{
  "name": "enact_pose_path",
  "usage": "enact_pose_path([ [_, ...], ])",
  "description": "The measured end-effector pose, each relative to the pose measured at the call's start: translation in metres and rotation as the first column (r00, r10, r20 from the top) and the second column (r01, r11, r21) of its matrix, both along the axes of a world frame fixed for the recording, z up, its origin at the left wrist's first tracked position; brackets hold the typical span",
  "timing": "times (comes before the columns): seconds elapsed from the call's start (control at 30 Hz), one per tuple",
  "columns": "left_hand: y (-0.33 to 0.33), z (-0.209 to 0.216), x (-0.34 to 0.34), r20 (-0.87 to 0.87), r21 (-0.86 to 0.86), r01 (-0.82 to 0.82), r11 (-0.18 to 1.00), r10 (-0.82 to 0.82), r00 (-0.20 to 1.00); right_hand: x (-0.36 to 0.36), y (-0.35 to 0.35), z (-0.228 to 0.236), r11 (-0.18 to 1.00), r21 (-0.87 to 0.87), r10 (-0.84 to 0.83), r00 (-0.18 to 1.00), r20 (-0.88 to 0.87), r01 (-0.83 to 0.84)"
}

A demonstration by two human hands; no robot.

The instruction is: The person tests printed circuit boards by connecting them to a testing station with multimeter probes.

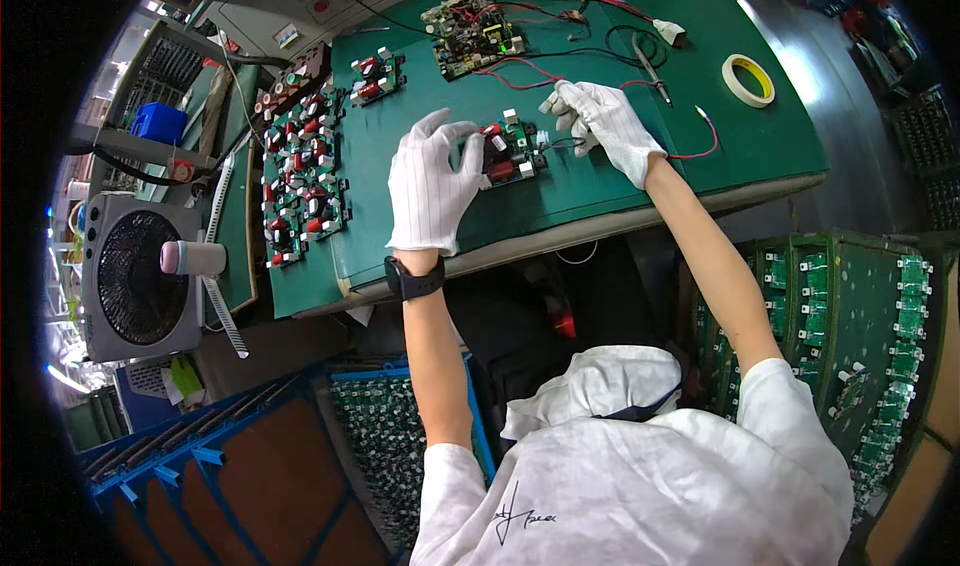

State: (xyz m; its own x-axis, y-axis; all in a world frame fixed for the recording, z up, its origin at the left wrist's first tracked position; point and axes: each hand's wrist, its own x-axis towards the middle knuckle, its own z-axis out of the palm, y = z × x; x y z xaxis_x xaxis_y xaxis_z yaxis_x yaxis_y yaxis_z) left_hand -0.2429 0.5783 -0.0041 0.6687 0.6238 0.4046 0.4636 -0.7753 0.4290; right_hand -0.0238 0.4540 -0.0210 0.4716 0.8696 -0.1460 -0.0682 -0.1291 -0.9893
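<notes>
Green circuit board crowded with red and white components (512, 151) lies between two gloved hands near the front of the bench. At its left end, the left hand in a white striped glove (430, 181) curves thumb and fingers against the edge; from where I stand, I cannot tell whether they clamp it. Off its right end, the right hand in a matching glove (603, 121) bunches its fingers beside a thin dark lead (565, 143); whether they pinch it is hidden.

A hard tug on that lead could, I judge, strain its joint or skid the board, if the left hand steadies it loosely. The loose red wire (716, 138) near the right wrist might snag a cuff.

Around them spreads a green-topped workbench (740, 156). A larger, densely populated board (470, 31) sits farther back, a yellow tape roll (748, 81) to the right, and a cluster of similar small boards (300, 181) to the left. Beyond the bench stand a grey box fan (140, 278) and, opposite, a green rack of boards (860, 346).
</notes>
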Motion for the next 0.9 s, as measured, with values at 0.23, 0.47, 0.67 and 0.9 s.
enact_pose_path([
  [0.23,-0.012,0.002,0.009,-0.188,0.107,-0.049,0.993,0.069,0.98,-0.004,0.001,-0.004,0.999,0.048,-0.018,1.0,0.018,0.017],
  [0.47,-0.035,0.01,0.036,-0.304,0.038,-0.273,0.961,0.271,0.913,-0.001,0.0,-0.014,0.995,0.08,-0.072,0.976,0.208,0.056],
  [0.67,-0.02,-0.014,0.045,-0.412,0.01,-0.314,0.949,0.291,0.863,0.01,0.009,-0.05,0.993,0.117,-0.037,0.942,0.333,-0.003],
  [0.9,-0.009,-0.047,0.059,-0.233,-0.056,-0.447,0.893,0.424,0.875,0.041,0.021,-0.072,0.969,0.145,0.096,0.851,0.516,-0.197],
])
